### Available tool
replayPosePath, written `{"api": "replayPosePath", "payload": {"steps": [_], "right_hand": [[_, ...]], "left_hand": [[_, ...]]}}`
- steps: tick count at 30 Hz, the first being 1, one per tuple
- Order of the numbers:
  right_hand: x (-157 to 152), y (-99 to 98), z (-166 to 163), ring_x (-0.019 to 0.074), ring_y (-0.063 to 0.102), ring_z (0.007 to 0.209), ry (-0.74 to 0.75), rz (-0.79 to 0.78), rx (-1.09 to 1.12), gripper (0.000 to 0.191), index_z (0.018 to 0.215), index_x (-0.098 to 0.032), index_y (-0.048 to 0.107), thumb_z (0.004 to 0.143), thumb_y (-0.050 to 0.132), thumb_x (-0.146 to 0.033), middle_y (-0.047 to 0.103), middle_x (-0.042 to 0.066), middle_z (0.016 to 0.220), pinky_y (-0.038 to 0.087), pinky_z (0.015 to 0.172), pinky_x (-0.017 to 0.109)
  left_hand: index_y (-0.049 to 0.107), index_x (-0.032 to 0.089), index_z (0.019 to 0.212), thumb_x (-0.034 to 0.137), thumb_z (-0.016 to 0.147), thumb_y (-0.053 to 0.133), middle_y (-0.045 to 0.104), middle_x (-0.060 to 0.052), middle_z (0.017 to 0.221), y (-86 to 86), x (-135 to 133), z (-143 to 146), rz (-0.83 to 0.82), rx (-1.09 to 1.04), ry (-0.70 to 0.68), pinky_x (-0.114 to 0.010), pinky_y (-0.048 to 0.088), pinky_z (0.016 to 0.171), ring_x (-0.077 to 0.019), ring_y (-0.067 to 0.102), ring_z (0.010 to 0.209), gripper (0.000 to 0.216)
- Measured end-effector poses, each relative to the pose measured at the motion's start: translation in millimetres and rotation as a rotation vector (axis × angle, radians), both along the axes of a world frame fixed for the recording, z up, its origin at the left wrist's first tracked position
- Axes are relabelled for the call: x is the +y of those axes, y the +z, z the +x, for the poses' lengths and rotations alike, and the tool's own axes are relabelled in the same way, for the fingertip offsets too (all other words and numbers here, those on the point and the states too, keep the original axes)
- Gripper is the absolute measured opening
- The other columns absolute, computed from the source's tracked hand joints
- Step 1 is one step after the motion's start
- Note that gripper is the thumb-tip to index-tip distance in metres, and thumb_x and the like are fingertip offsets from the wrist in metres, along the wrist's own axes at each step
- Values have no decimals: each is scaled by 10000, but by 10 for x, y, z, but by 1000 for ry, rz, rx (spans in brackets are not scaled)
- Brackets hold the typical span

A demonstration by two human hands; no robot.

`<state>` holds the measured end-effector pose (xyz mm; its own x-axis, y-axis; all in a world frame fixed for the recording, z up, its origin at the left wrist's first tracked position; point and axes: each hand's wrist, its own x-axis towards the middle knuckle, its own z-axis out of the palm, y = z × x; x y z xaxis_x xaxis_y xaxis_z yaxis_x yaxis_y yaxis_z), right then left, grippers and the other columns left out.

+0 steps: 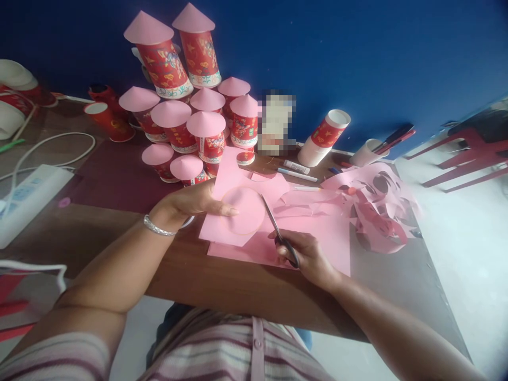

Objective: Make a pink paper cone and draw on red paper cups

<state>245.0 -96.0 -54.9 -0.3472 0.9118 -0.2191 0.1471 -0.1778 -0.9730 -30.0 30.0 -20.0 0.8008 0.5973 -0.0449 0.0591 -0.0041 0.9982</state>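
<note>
My left hand (pixel 200 201) grips a sheet of pink paper (pixel 246 209) by its left side, thumb on top. A circle is drawn on this sheet in a thin yellowish line. In my right hand (pixel 304 254) is a pair of scissors (pixel 278 227) with black handles. Its blades point up and to the left, at the right edge of the pink sheet, near the drawn circle. Whether the blades touch the paper I cannot tell. Beneath lies more pink paper (pixel 333 248), flat on the brown table (pixel 190 280).
Red paper cups with pink cone tops (pixel 206 124) stand stacked behind my left hand. Pink paper scraps (pixel 381 211) heap at the right. Behind are a glue stick (pixel 297 167), a marker (pixel 297 175), stacked cups (pixel 325 137) and a pen cup (pixel 367 151). A white power strip (pixel 35 201) lies left.
</note>
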Motion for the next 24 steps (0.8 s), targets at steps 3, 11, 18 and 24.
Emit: {"api": "replayPosePath", "payload": {"steps": [3, 11, 18, 24], "right_hand": [[7, 5, 7, 111, 589, 571, 7, 4, -3, 562, 1007, -165, 714, 832, 738, -699, 598, -16, 690, 535, 562, 236], [7, -42, 43, 117, 619, 582, 20, -10, -9, 484, 1044, -161, 723, 866, 735, -610, 627, -5, 707, 555, 579, 237], [21, -54, 44, 102, 559, 571, 27, 23, -11, 462, 1042, -155, 742, 870, 738, -583, 606, -9, 693, 504, 545, 219], [46, -40, 39, 95, 500, 582, 42, 22, -31, 543, 1018, -155, 753, 840, 745, -669, 608, 2, 714, 472, 538, 215]], "left_hand": [[678, 168, 1323, 402, 766, 851, 786, -118, 1091, -16, 12, -5, 0, -12, -5, -434, 574, 1004, -332, 698, 1190, 629], [684, 175, 1303, 379, 771, 844, 790, -109, 1042, -15, 34, -31, -2, 4, -21, -400, 599, 918, -324, 717, 1133, 592], [703, 159, 1276, 409, 777, 843, 797, -110, 981, 10, 6, -42, -18, 7, -9, -357, 597, 839, -315, 731, 1073, 576], [700, 135, 1255, 403, 767, 851, 792, -111, 956, -11, 17, -60, -41, 15, -11, -351, 597, 831, -293, 740, 1009, 576]]}}
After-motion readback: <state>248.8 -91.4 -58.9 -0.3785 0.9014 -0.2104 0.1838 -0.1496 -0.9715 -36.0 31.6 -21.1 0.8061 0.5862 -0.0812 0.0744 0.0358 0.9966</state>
